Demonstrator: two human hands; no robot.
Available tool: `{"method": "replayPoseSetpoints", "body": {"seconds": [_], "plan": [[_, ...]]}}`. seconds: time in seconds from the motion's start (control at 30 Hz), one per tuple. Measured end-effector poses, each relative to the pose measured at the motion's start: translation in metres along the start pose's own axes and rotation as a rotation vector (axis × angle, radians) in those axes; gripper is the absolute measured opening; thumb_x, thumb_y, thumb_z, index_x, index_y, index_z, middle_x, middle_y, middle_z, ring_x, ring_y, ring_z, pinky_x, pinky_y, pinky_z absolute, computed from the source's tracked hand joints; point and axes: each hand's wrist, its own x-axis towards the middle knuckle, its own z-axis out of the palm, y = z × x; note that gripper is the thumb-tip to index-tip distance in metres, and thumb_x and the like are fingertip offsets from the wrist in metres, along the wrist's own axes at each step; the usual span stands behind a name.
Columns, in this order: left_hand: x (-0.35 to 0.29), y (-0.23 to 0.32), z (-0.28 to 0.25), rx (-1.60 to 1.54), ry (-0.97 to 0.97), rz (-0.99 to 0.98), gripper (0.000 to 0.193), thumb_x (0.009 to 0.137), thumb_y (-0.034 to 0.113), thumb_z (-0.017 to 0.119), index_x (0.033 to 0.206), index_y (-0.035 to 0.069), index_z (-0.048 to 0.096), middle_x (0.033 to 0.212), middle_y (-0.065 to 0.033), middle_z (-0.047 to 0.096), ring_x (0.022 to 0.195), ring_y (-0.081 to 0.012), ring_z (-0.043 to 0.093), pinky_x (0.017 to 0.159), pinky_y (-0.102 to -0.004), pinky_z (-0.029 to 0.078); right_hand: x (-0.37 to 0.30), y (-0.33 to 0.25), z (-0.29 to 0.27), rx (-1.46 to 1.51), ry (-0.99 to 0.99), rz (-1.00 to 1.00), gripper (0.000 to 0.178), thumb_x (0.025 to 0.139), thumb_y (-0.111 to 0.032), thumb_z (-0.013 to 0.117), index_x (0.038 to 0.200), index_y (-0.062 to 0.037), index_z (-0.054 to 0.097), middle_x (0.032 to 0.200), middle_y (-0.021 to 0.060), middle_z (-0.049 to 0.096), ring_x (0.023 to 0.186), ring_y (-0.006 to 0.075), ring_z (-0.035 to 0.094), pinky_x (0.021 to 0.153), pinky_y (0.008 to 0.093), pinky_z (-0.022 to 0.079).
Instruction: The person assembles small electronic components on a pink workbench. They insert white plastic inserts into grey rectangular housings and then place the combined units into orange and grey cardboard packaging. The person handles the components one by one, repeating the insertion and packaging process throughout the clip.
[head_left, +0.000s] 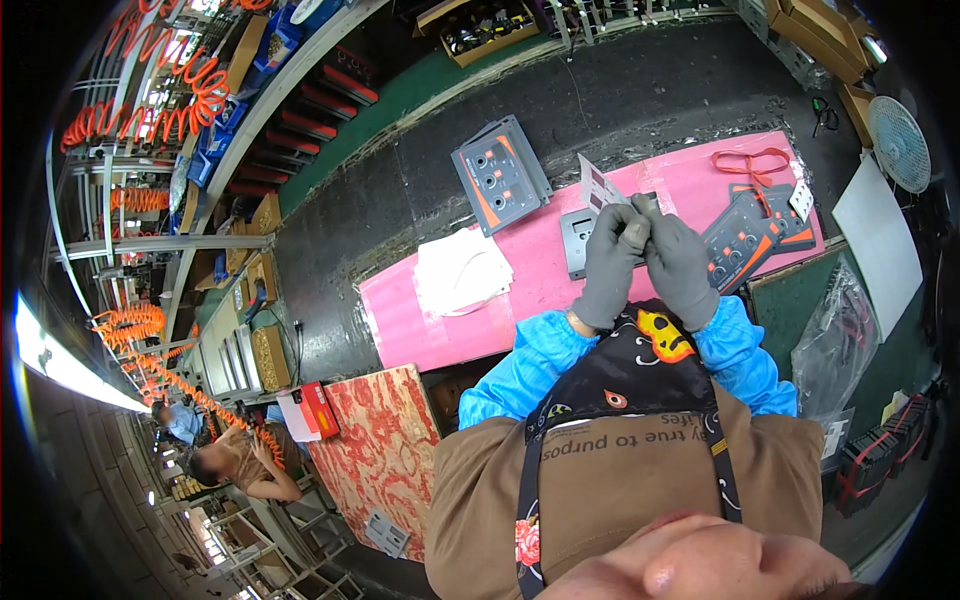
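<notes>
Both my hands wear grey gloves and meet over the pink table covering (420, 310). My left hand (608, 262) is closed, with a thin printed sheet (598, 186) standing up from its fingertips. My right hand (680, 265) is closed in a pinch against the left fingertips; whatever it grips is hidden. Beside and partly behind my left hand lies a grey panel (576, 235) with a cutout. Right of my hands rest dark grey panels (738, 243) with orange edges and round dials. A stack of similar panels (497, 178) lies farther off to the left.
White sheets (463, 272) lie on the pink covering at left. A red strap (750, 163) crosses the right-hand panels. A fan (898, 143) and a white board (880, 235) stand at right. Another person (240, 460) is at far left near orange coiled hoses (130, 325).
</notes>
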Motion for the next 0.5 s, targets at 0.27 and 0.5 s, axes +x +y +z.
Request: {"method": "replayPoseSetpoints", "body": {"seconds": [0.27,0.5], "plan": [[-0.002,0.001,-0.001,0.084,0.037,0.044,0.028,0.098,0.032,0.061,0.098,0.005,0.055,0.087,0.0014,0.052,0.077,-0.0066,0.049,0.067,-0.0237,0.045,-0.002,-0.001,0.004,0.020,-0.020,0.049,0.062,0.078,0.001,0.057,0.138,-0.0107,0.052,0.083,0.0141,0.061,0.077,0.0337,0.061,0.065,0.0437,0.050],[0.001,0.008,0.000,0.686,0.187,0.481,0.025,0.096,0.026,0.062,0.091,0.003,0.057,0.081,-0.0114,0.056,0.070,-0.0220,0.057,0.064,-0.0329,0.046,-0.004,0.003,0.011,-0.010,0.007,0.020,0.058,0.081,0.000,0.056,0.138,-0.0096,0.052,0.083,0.0135,0.063,0.076,0.0312,0.062,0.063,0.0422,0.050]]}}
